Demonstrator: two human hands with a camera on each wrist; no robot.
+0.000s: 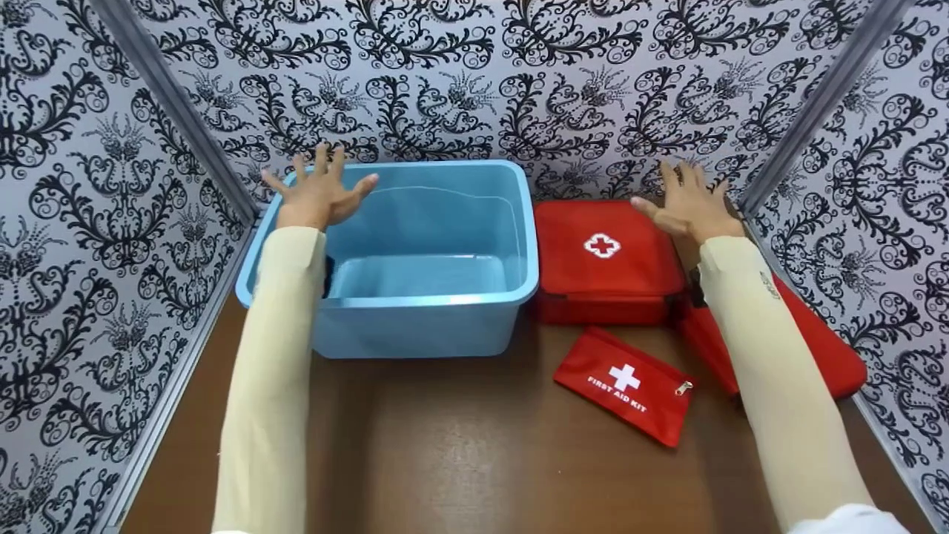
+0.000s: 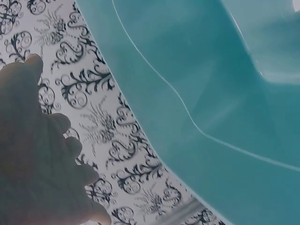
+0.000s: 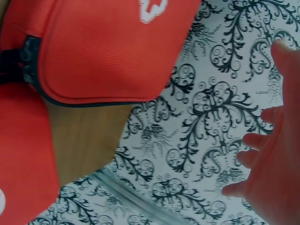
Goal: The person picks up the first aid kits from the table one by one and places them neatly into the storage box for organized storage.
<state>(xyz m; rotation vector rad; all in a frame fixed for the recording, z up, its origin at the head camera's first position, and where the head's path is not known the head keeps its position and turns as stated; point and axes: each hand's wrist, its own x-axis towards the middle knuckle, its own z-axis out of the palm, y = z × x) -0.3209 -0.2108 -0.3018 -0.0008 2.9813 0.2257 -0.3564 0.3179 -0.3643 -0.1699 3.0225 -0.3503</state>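
Note:
My left hand (image 1: 317, 194) is held above the left part of a light blue plastic basin (image 1: 415, 330), fingers spread and nothing in them. Its dark silhouette (image 2: 37, 150) shows at the left of the left wrist view, beside the basin's wall (image 2: 187, 65). My right hand (image 1: 689, 204), also spread and holding nothing, hovers near the back right corner by a red first aid bag (image 1: 604, 271) with a white-edged cross. Under the right forearm lies another red case (image 1: 819, 348), partly covered by the sleeve. A flat red zip pouch (image 1: 626, 386) marked FIRST AID KIT lies in front of the bag.
Patterned wall panels (image 1: 460, 96) enclose the brown table (image 1: 445, 445) at the back and both sides, with grey metal strips (image 1: 178, 111) at the corners. The basin and bag stand side by side toward the back wall. A small dark object peeks out beside the left sleeve at the basin.

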